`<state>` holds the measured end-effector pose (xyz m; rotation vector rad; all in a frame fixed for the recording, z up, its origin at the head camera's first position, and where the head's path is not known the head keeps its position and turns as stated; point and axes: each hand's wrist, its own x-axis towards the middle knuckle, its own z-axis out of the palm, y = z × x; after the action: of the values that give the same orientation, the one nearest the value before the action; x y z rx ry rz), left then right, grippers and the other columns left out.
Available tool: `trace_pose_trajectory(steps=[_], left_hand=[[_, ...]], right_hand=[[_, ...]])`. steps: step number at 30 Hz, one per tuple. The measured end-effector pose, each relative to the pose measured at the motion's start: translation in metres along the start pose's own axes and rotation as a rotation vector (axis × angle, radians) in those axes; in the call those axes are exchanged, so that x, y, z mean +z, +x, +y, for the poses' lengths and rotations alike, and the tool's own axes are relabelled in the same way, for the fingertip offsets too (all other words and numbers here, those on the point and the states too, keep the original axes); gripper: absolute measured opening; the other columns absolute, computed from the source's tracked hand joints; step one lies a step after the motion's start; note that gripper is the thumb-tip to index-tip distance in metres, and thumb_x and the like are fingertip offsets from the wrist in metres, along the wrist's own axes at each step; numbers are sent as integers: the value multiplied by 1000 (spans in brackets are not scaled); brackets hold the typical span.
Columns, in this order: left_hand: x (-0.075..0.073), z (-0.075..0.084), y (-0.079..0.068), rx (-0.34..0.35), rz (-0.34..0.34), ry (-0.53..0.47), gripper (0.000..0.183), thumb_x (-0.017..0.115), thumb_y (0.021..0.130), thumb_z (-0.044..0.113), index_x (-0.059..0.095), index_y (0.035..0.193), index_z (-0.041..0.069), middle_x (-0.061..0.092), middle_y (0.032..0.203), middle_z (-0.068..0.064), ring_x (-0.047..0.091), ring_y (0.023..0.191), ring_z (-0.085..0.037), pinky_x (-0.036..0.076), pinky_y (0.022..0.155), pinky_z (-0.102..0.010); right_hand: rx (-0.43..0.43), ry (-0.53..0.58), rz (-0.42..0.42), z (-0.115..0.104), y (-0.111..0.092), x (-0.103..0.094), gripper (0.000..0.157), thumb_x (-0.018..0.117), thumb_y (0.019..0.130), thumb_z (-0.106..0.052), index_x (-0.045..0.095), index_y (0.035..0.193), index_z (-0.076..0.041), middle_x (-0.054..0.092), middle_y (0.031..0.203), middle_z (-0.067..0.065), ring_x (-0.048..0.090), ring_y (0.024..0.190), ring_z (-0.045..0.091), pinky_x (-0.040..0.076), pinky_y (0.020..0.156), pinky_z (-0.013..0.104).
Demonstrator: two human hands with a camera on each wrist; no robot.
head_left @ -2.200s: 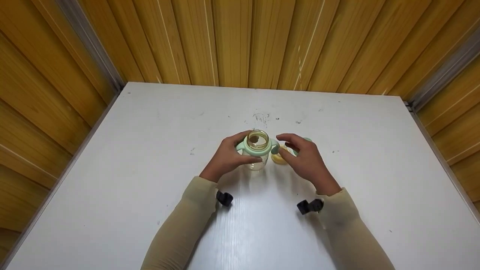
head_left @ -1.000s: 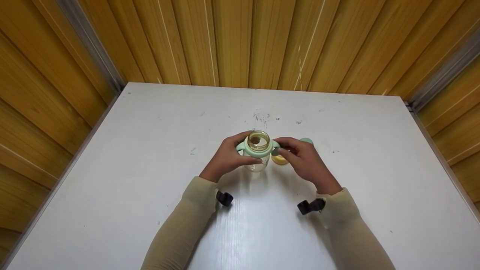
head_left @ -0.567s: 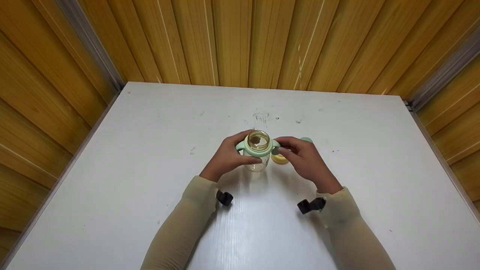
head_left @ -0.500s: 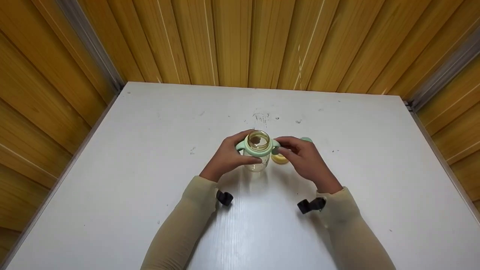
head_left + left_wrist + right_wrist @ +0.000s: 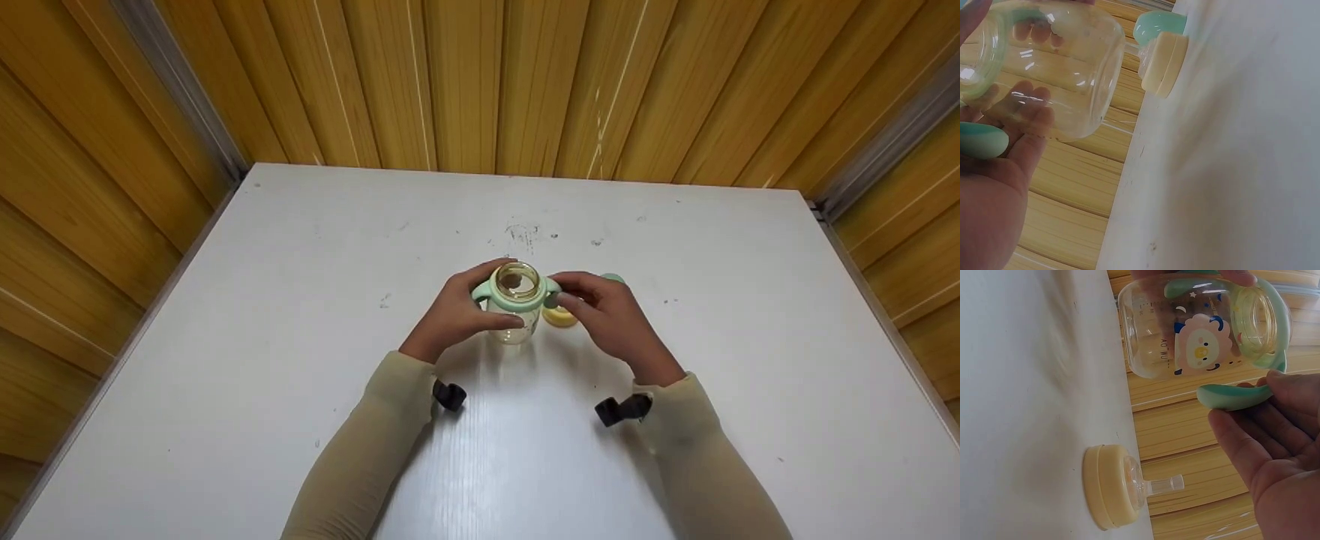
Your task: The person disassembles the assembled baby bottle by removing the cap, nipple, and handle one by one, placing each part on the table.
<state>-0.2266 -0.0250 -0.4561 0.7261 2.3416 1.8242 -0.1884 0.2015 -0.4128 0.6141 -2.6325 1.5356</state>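
A clear baby bottle [image 5: 515, 324] with a mint-green two-handled collar stands upright in both hands, its neck uncovered. My left hand [image 5: 456, 313] holds it from the left, thumb across the near side and fingers round the far side. On the right, my right hand [image 5: 611, 319] grips the bottle's green handle [image 5: 1233, 397] between thumb and fingers. A sheep-like cartoon face [image 5: 1202, 349] is printed on the bottle in the right wrist view. Behind the right hand sits a yellow cap ring [image 5: 559, 315], with a clear straw-like spout [image 5: 1165, 485] sticking up from it.
A mint-green lid [image 5: 613, 278] stands on the white table [image 5: 300, 315] beyond the right hand, mostly hidden by it in the head view. Wood-patterned panels [image 5: 465, 90] rise behind the table and at both sides.
The right hand, earlier spread beside the green handle, has moved left and closed its fingers on it. The left hand keeps its hold, and the bottle has hardly shifted.
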Motion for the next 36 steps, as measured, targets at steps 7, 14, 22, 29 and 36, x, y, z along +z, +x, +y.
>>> trace_pose_trajectory(steps=[7, 14, 22, 29, 36], left_hand=[[0, 1, 0, -7, -5, -20, 78, 85, 59, 30, 47, 126, 38, 55, 123, 16, 50, 116, -4, 39, 101, -33], [0, 0, 0, -8, -11, -26, 80, 85, 58, 29, 46, 128, 38, 55, 123, 15, 49, 117, -5, 38, 101, -34], [1, -1, 1, -9, -14, -12, 81, 85, 58, 34, 45, 128, 41, 55, 123, 17, 49, 118, -5, 37, 102, -35], [1, -1, 1, -11, -14, -5, 82, 85, 57, 36, 44, 128, 41, 54, 123, 17, 49, 118, -5, 37, 102, -36], [1, 3, -1, -7, -26, -19, 82, 85, 59, 31, 44, 130, 38, 54, 125, 14, 49, 118, -5, 37, 102, -35]], right_hand=[[10, 22, 7, 20, 4, 1, 24, 57, 89, -26, 62, 112, -23, 64, 109, -4, 62, 100, 17, 49, 83, 23], [0, 19, 13, 20, 4, 0, 24, 58, 88, -30, 62, 111, -25, 64, 108, -5, 63, 98, 16, 50, 82, 24], [20, 15, 17, 18, 4, 0, 25, 58, 88, -26, 62, 112, -22, 64, 109, -3, 62, 98, 13, 49, 83, 22], [30, 0, 6, -6, -1, -2, 26, 56, 89, -14, 61, 115, -11, 65, 110, 4, 63, 99, 23, 49, 82, 21], [7, 12, 12, 13, 2, -1, 25, 57, 89, -19, 62, 114, -19, 64, 109, -1, 63, 99, 23, 49, 81, 22]])
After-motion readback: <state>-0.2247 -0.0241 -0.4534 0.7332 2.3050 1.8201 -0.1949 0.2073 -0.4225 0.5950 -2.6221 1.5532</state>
